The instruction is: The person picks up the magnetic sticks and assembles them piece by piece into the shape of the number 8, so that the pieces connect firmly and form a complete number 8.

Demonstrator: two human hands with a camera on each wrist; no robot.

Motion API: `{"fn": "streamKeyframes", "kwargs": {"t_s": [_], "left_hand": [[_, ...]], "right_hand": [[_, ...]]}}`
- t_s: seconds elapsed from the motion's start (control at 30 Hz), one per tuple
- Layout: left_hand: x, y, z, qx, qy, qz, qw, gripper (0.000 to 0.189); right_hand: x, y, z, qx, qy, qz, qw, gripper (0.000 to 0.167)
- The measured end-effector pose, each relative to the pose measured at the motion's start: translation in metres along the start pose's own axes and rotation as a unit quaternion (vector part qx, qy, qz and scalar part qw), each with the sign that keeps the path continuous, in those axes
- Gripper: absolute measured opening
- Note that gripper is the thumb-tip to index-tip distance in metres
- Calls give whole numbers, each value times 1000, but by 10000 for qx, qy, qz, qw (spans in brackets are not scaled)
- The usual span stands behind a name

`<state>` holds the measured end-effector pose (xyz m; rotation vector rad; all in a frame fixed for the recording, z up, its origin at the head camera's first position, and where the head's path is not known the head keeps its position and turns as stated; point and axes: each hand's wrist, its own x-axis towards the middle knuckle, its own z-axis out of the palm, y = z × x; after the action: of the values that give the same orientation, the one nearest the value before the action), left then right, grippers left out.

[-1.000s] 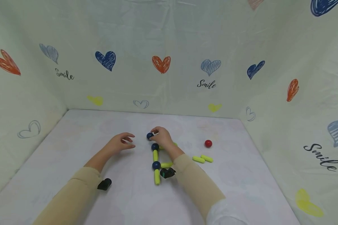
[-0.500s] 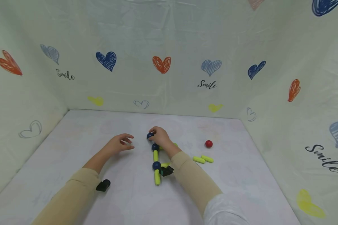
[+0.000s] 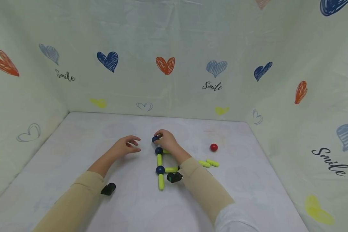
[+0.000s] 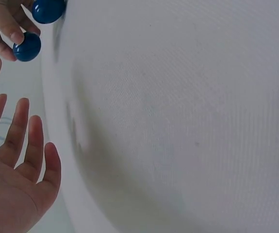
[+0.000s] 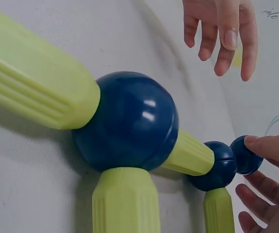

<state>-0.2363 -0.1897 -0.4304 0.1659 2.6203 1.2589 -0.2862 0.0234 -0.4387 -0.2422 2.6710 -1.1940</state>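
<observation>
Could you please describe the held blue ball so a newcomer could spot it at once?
On the pale table, find the green stick frame. Beyond its far left corner, the right grip pinches the blue ball. Unlike its blue neighbours, it shows no stick attached.

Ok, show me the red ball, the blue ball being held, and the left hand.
Red ball [image 3: 214,147]: head view, middle of its visible surface.
Held blue ball [image 5: 244,157]: right wrist view, its uncovered side.
Left hand [image 4: 9,181]: left wrist view, upper palm.

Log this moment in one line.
right hand: pinches glossy blue ball beside blue-ball, lime-rod frame | left hand: holds nothing | glossy red ball: on white table, right of frame
</observation>
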Motion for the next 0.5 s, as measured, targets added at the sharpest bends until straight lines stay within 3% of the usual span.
{"fn": "streamKeyframes", "kwargs": {"t_s": [0.5], "left_hand": [[10,16,16,84,-191,194,9996,51]], "right_hand": [[-30,1,-24,68,34,-132,9999,30]]}}
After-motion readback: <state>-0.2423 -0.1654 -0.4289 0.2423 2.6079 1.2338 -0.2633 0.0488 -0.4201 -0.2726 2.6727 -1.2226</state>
